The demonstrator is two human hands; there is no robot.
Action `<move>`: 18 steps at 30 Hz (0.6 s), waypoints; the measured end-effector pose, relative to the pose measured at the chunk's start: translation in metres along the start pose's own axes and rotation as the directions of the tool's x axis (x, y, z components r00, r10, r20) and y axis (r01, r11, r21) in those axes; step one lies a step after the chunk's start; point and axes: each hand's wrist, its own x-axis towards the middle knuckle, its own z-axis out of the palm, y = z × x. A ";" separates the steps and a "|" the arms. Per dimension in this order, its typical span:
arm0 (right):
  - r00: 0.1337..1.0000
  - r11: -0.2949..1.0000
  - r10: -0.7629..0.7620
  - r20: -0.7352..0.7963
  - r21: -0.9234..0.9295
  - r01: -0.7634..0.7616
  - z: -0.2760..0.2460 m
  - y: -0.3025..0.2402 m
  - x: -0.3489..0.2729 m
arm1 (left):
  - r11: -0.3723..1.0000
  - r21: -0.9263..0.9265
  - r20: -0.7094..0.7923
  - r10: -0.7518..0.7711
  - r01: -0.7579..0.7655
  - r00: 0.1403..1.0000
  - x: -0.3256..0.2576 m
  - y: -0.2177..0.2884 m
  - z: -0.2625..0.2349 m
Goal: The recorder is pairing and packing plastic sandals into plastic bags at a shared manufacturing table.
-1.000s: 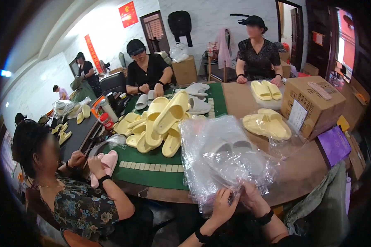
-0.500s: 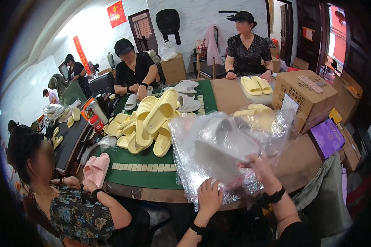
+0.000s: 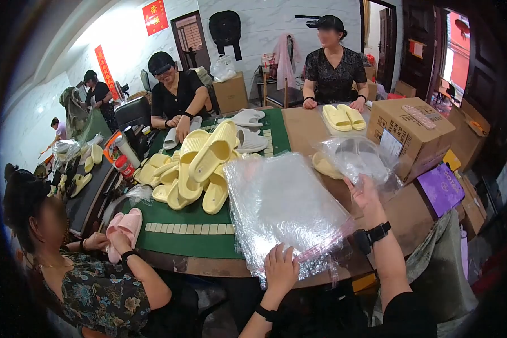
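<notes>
Our left hand (image 3: 280, 269) presses flat on a stack of clear plastic bags (image 3: 284, 205) at the bench's (image 3: 191, 239) near edge. Our right hand (image 3: 365, 193) pinches a clear bag holding pale slippers (image 3: 357, 158), lifted near the cardboard box (image 3: 409, 132).

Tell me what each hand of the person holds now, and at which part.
The right hand holds a clear plastic bag with slippers by its lower edge. The left hand presses on the near edge of the stack of clear bags.
</notes>
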 end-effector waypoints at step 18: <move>0.984 0.873 -0.170 -0.050 0.456 0.174 -0.115 -0.005 0.070 | 1.000 -0.014 0.020 -0.009 0.009 1.000 0.004 0.006 0.005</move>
